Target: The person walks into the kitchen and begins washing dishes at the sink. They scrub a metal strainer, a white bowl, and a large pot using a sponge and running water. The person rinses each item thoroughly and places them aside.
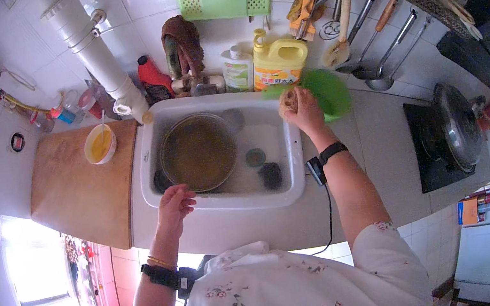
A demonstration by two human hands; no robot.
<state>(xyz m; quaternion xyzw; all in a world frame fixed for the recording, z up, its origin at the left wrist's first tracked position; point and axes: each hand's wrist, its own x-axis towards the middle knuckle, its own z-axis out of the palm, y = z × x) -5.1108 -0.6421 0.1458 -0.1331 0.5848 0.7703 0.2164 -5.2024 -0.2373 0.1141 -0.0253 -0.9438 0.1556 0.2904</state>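
Observation:
My right hand [309, 115] grips a tan, porous scrubber [286, 102], probably a loofah, over the back right corner of the white sink [297, 183]. Just beyond that hand is a green plastic bowl or basin [332, 94], blurred. My left hand [177, 204] hovers at the sink's front rim with fingers loosely bent and nothing visible in them. A large round basin of brownish liquid [199, 153] sits in the left part of the sink. To its right lie a dark scouring pad [270, 176] and a round drain fitting [255, 157].
A wooden board [82, 195] on the left carries a bowl of yellow food [100, 145] with a utensil. Behind the sink stand a yellow pump jug [278, 62] and a white bottle [238, 69]. Utensils hang on the wall. A lidded pan [457, 127] is on the right-hand stove.

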